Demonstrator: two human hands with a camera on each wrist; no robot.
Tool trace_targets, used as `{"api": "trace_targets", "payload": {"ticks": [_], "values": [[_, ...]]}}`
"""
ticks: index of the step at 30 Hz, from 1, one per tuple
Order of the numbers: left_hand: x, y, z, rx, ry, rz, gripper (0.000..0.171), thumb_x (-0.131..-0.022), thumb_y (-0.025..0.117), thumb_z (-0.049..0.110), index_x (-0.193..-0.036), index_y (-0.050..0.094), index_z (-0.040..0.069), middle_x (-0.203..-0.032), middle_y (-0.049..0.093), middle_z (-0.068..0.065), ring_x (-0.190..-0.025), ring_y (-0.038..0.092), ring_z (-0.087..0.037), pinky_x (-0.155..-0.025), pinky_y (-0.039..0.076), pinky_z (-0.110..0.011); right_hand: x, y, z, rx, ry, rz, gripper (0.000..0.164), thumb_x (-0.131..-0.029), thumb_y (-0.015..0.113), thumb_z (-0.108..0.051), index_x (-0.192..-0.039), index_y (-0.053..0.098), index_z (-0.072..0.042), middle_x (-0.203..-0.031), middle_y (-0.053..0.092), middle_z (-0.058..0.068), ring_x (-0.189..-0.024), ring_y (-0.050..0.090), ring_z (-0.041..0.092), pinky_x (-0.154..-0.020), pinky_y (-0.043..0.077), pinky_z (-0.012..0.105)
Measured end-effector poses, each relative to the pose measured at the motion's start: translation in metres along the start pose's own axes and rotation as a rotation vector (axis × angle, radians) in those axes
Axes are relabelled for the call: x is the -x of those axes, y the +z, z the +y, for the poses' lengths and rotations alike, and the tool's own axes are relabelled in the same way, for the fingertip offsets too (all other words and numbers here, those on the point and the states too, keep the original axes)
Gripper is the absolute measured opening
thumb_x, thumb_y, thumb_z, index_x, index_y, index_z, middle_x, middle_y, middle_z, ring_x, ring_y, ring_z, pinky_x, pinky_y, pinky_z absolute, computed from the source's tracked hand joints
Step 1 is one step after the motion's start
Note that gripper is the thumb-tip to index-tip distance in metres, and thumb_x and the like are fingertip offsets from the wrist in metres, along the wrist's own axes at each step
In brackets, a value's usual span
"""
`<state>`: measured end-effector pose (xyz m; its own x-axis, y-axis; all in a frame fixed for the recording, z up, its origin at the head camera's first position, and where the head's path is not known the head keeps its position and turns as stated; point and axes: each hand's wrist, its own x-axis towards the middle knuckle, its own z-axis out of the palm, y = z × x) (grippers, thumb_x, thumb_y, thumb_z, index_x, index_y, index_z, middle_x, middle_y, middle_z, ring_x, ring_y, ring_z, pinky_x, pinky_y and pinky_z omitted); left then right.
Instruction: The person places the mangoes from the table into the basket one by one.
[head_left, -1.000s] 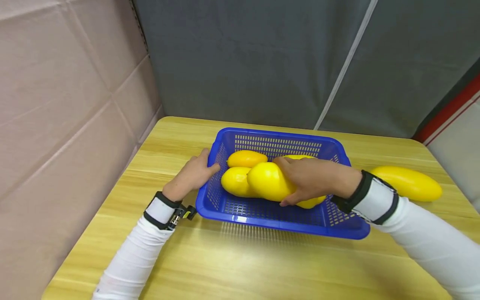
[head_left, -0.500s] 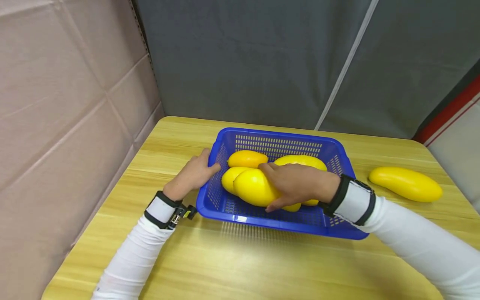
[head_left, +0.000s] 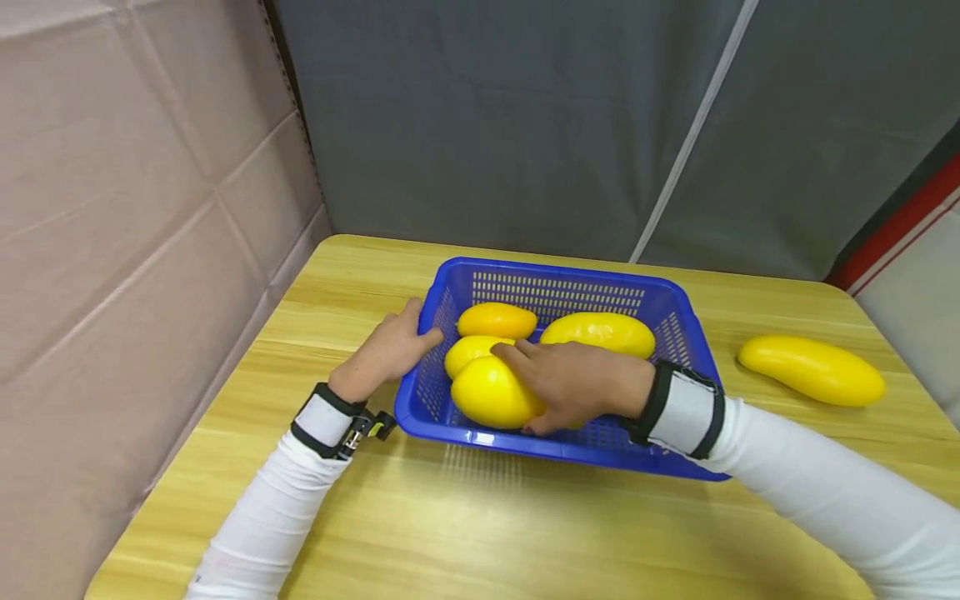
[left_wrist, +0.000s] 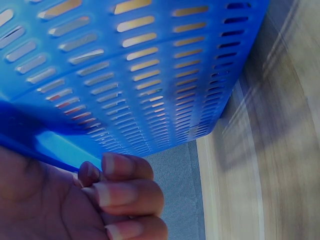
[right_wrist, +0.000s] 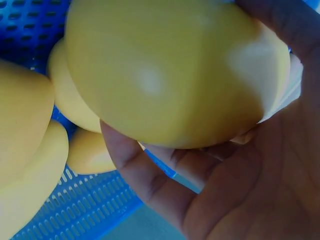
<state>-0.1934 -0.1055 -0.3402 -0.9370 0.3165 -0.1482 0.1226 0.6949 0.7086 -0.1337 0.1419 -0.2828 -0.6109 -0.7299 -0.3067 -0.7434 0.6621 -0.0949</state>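
Observation:
A blue slotted plastic basket (head_left: pixel 555 267) with several yellow fruits in it stands before me. My left hand (head_left: pixel 382 354) grips its left rim, thumb over the edge; the left wrist view shows the curled fingers (left_wrist: pixel 132 195) outside the slotted wall. Inside the basket, my right hand (head_left: pixel 573 379) holds a large, smooth, mango-like yellow fruit (head_left: pixel 491 396) at the front left. The right wrist view has the fingers wrapped round this fruit (right_wrist: pixel 150 75). It partly covers another yellow fruit (head_left: pixel 468 354). An orange-yellow fruit (head_left: pixel 497 320) lies behind, and a long yellow one (head_left: pixel 600 332) lies right of it.
On the wooden table (head_left: pixel 480 533), to the right of the basket, lies another long yellow fruit (head_left: pixel 813 371). A grey curtain (head_left: pixel 480 125) hangs behind the table, and a pale padded wall (head_left: pixel 135 250) stands at the left.
My right hand has moved left and toward me inside the basket, carrying the yellow fruit to the front left. The long fruit behind it has come into view. My left hand keeps its place.

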Motion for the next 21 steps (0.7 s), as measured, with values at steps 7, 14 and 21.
{"api": "trace_targets", "payload": {"ticks": [7, 14, 21], "values": [[0.0015, -0.0004, 0.0016, -0.001, -0.001, 0.0, 0.054, -0.096, 0.049, 0.028, -0.136, 0.032, -0.003, -0.094, 0.062, -0.021, -0.057, 0.065, -0.02, -0.046, 0.054, -0.031, -0.0053, 0.0048, -0.0031, 0.033, -0.026, 0.054, 0.095, -0.08, 0.072, -0.05, -0.147, 0.024, -0.004, -0.119, 0.05, 0.011, -0.084, 0.059, 0.02, -0.079, 0.053, 0.035], [0.0011, -0.0001, -0.0005, 0.006, 0.001, -0.001, 0.055, -0.096, 0.048, 0.028, -0.138, 0.03, -0.003, -0.096, 0.062, -0.022, -0.057, 0.066, -0.02, -0.046, 0.054, -0.031, -0.0063, 0.0038, -0.0045, 0.06, -0.05, 0.078, 0.095, -0.078, 0.073, -0.051, -0.147, 0.026, -0.005, -0.118, 0.05, 0.01, -0.098, 0.057, 0.023, -0.084, 0.052, 0.037], [0.0012, 0.0003, 0.0002, -0.007, -0.001, 0.004, 0.054, -0.096, 0.048, 0.029, -0.136, 0.032, -0.003, -0.096, 0.062, -0.022, -0.059, 0.065, -0.02, -0.047, 0.054, -0.03, -0.0032, 0.0015, -0.0026, -0.005, -0.09, 0.014, 0.083, -0.083, 0.073, -0.038, -0.145, 0.028, -0.005, -0.115, 0.048, 0.007, -0.092, 0.057, 0.019, -0.084, 0.052, 0.032]]}}
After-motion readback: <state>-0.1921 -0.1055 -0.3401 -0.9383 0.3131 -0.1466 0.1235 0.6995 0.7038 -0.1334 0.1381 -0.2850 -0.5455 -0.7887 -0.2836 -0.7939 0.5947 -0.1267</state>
